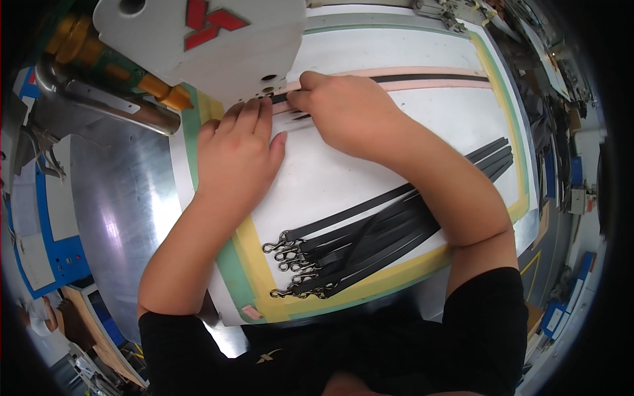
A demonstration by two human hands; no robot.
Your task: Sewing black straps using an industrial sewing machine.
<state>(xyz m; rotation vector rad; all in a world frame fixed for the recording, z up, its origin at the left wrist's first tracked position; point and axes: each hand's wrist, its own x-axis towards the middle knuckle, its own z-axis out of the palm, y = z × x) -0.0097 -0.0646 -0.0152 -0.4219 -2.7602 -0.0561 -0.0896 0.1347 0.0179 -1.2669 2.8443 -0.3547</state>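
A black strap (432, 78) lies lengthwise across the white board (337, 178), between two pink strips (422, 70). My right hand (353, 119) is closed with its thumb and forefinger pinched at the strap's left part. Beside it, my left hand (238, 148) lies palm down, fingers stretched out toward the strap's left end and thumb apart. The fingertips partly hide that end, under the edge of a grey machine head (218, 43). Nearer to me lies a bundle of black straps (370, 241) with metal snap hooks (288, 257) at their left ends; my right forearm crosses above it.
Yellow and green tape (247, 264) borders the board, which sits on a shiny metal table (125, 204). A metal tube (105, 99) and a brass-coloured fitting (173, 97) hang at the upper left, close to my left hand. Machine parts (442, 13) stand at the far edge.
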